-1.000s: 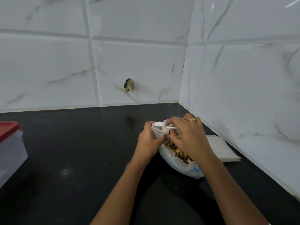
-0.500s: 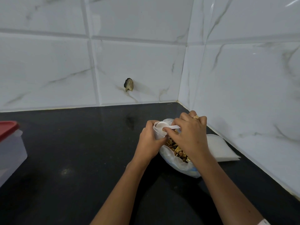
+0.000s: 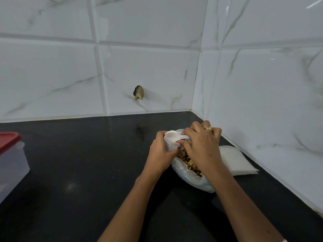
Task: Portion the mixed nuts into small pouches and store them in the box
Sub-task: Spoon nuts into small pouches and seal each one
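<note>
While left hand (image 3: 160, 152) grips pouch (image 3: 169, 146), scoop (image 3: 172, 137) atop

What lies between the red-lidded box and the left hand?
Nothing; the head view shows only bare black counter between the box and the left hand.

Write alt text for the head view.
Left hand grips a small pouch while right hand holds a white scoop at its mouth, over an open bag of mixed nuts on a black counter. Spare pouches lie right; red-lidded box far left.
</note>
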`<state>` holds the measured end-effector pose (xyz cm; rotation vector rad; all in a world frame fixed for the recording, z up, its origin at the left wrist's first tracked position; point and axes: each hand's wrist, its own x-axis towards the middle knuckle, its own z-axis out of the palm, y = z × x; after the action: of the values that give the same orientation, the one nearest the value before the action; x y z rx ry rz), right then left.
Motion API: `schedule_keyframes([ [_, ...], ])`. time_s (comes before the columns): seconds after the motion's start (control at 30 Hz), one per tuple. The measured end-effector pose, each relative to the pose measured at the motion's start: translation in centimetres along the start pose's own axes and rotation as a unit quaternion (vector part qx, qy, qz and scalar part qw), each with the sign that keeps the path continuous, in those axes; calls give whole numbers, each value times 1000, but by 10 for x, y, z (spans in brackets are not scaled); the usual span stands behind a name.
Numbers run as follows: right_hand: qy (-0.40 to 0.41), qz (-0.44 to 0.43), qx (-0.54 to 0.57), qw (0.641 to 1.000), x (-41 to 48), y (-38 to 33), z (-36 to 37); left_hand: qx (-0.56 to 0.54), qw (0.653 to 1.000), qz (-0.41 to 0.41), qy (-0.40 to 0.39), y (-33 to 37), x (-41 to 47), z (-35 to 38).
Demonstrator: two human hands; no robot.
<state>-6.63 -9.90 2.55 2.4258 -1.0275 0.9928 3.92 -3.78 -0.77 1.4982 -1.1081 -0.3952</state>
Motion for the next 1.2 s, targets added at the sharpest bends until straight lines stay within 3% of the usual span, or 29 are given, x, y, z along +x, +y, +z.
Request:
schedule_keyframes([
  [0.3, 41, -2, 56, 998, -2, 8, -8, -19, 1000, -18, 3, 2, 1, 1],
  [0.4, -51, 38, 69, 996, -2, 12, -18, -8, 1000, -28, 7, 2, 2, 2],
  [0.6, -223, 174, 54, 958, -7, 23, -13, 16, 999, -45, 23, 1, 1, 5],
  [0.73, -268, 174, 6, 948, -8, 16, -11, 10, 998, -53, 19, 2, 0, 7],
  [0.83, -267, 151, -28, 951, -10, 12, -10, -9, 998, -55, 9, 3, -2, 9],
  [1.0, -231, 161, 24, 959, -9, 7, -13, -52, 997, -60, -10, 8, -3, 5],
  [1.13, -94, 98, 208, 969, -5, -7, -20, -74, 994, -66, 36, 10, -4, 0],
  [1.2, -125, 77, 279, 949, -2, -19, -23, -110, 987, -91, 67, 14, -8, -6],
])
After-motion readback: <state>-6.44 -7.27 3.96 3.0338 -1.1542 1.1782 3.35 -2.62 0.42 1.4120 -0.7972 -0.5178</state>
